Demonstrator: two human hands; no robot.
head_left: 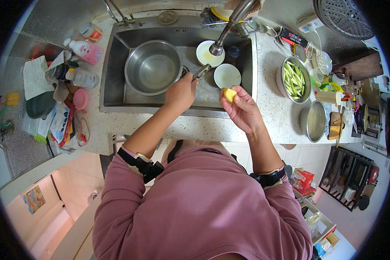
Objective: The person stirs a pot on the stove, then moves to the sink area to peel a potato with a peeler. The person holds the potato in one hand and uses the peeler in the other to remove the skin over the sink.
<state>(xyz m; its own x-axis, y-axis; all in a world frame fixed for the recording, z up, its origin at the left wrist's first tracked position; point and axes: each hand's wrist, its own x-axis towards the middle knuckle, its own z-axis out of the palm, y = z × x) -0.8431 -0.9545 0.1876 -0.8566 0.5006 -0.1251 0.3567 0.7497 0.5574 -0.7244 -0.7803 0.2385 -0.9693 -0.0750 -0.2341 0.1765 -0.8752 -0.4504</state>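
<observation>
Over the sink's front edge, my left hand [181,92] is closed around a slim metal tool [202,71] whose slotted end points up and to the right; its exact kind is unclear. My right hand [242,109] pinches a small yellow chunk [229,95], like ginger or potato, between thumb and fingers. The two hands are apart. Beyond them in the steel sink [134,103] lies a large metal basin [154,67] with some liquid in it. Two white bowls, a farther one [203,48] under the faucet and a nearer one [227,76], sit to its right.
The faucet [229,27] reaches over the sink from the back. On the right counter stand a metal bowl of green strips [295,81] and another metal bowl [313,121]. Bottles, including a pink one [86,50], and a pink lid [80,99] crowd the left side.
</observation>
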